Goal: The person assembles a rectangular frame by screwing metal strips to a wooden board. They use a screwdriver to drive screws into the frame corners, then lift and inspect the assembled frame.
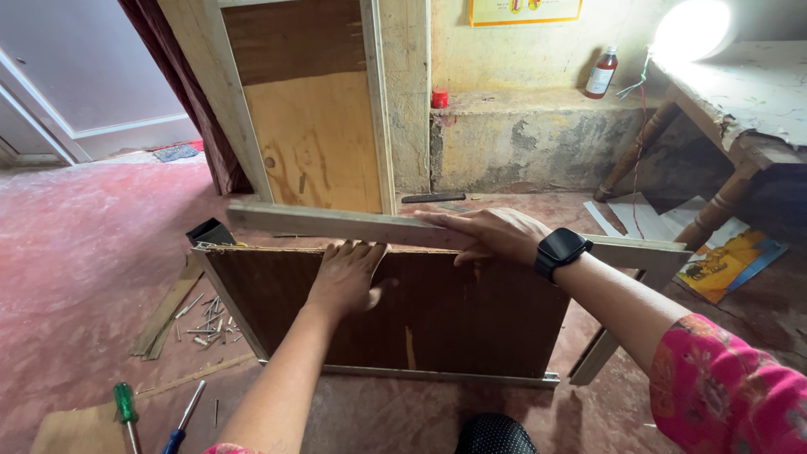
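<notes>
Left hand (349, 277) lies palm-down, fingers spread, on the dark plywood panel (437, 315), near its top edge; it presses, grips nothing. Right hand (492, 234), black smartwatch (561, 250) on the wrist, rests flat and open on the pale wooden batten (336, 223) that runs along the panel's top edge, fingers stretched toward the left.

The panel lies on the red floor (84, 252) in front of the person. A batten already runs along its left side and a thin strip along its near edge. The top batten sits skewed, its right end past the panel corner, and I see no nail in it: judged placed and being lined up, not yet fastened.

Left of the panel: scattered nails (202, 324) and offcut strips. Nearer, a green-handled screwdriver (126, 408) and a blue-handled one (181, 424).

Behind: a framed plywood board (311, 126) leaning at the wall, a brown bottle (601, 74) on the ledge, a desk (740, 92) at right with papers beneath.
</notes>
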